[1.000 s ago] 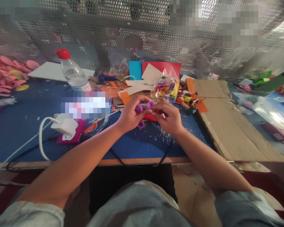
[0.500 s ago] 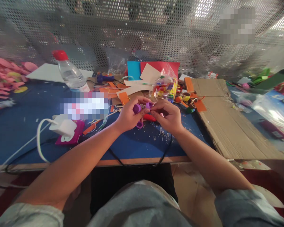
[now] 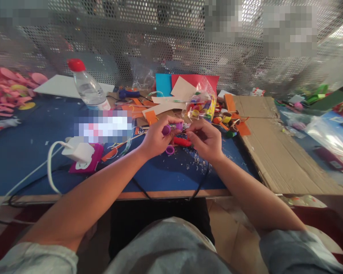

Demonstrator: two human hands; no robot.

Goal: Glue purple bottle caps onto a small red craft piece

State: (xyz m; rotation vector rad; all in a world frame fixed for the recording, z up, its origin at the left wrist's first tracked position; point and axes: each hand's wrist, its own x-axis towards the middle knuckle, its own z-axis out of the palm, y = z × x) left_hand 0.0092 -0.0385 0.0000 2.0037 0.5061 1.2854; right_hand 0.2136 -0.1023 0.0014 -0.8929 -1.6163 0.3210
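My left hand [image 3: 157, 137] is closed on a small purple ring [image 3: 179, 126], pinched between thumb and fingers. Another purple ring [image 3: 166, 130] shows against the same hand's palm; whether it is joined to the first one, I cannot tell. A third purple ring [image 3: 169, 150] is just below that hand, near the blue tabletop. My right hand [image 3: 206, 140] is just to the right, thumb and forefinger pinched together. Anything between those fingertips is too small to make out. Between and below the hands lies a red object [image 3: 182, 142], partly covered.
Pale shavings [image 3: 198, 161] are scattered before my right hand. Behind are a clear bag of colourful pieces [image 3: 200, 106], paper scraps and a blue tool [image 3: 128, 94]. A bottle [image 3: 90, 91] and white charger [image 3: 78, 149] stand left; cardboard [image 3: 280, 152] lies right. Black cable crosses the front edge.
My right fingertips have drawn away to the right from the purple ring, leaving a gap. My left hand keeps its hold. The whole view has shifted slightly.
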